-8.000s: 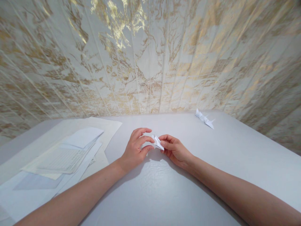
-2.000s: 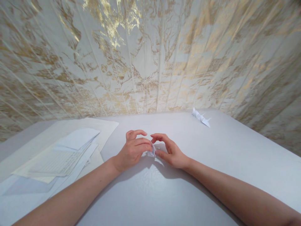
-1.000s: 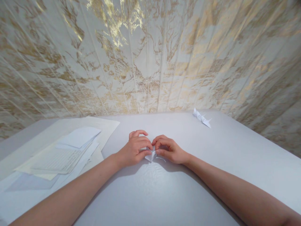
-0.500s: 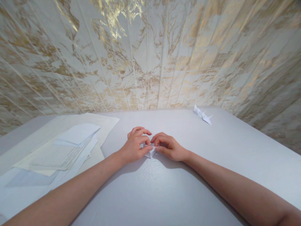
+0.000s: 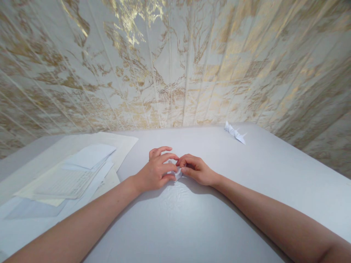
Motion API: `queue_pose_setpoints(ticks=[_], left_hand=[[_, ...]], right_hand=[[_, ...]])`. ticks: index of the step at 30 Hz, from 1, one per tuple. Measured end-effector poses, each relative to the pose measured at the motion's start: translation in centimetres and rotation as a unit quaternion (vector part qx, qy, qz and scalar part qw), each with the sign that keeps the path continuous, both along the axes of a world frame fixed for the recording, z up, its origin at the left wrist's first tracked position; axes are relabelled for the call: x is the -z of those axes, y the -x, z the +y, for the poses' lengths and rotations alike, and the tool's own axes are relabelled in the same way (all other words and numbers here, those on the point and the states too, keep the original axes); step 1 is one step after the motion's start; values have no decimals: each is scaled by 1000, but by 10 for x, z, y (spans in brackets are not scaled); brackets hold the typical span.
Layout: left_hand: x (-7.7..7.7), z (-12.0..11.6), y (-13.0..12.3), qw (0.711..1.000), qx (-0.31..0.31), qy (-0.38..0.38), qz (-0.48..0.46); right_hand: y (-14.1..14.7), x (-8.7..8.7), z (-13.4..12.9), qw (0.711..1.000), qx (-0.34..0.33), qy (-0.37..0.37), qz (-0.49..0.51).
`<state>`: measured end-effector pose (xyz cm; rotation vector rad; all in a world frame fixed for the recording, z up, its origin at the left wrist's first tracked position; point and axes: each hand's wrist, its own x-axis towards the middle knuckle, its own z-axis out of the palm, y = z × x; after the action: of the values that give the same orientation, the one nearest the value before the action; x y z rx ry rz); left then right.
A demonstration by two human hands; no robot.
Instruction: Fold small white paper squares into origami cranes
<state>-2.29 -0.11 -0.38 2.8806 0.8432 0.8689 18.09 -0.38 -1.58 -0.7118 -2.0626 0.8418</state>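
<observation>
A small piece of folded white paper (image 5: 178, 174) is between my two hands, low over the middle of the table. My right hand (image 5: 196, 170) pinches its right side with thumb and forefinger. My left hand (image 5: 159, 168) is at its left side, the thumb and a finger closed about the paper's edge while the other fingers stretch out above. My fingers cover much of the paper, so its full shape is hidden.
White folded paper figures, like origami cranes (image 5: 235, 133), lie at the table's back right. Loose sheets of paper (image 5: 90, 156), some with lines of writing, overlap on the left. A gold-patterned wall (image 5: 170, 73) rises behind the white table (image 5: 175, 223).
My left thumb has drawn back a little from the paper, and its fingers have spread and shifted. The right hand keeps its pinch. The whole view has moved slightly.
</observation>
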Motion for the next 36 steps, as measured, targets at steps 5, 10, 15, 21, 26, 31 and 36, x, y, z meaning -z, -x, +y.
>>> queue_pose_setpoints(ticks=[5,10,15,21,26,31,36], left_hand=[[-1,2,1,997,15,-73,9],[-1,2,1,992,28,-117,33],[-4,-1,0,991,30,-117,63],[-9,-3,0,993,38,-65,88],[-8,-4,0,994,37,-33,102],[-7,-5,-1,994,27,-26,104],[-4,-3,-1,995,23,-22,92]], right_hand=[[-1,3,2,1000,6,16,2],[-1,6,4,998,30,45,-6],[0,6,3,995,47,92,2],[1,7,3,993,41,108,18],[1,8,3,991,11,123,52],[-2,3,2,999,-12,38,30],[-3,1,2,1000,-11,-10,-13]])
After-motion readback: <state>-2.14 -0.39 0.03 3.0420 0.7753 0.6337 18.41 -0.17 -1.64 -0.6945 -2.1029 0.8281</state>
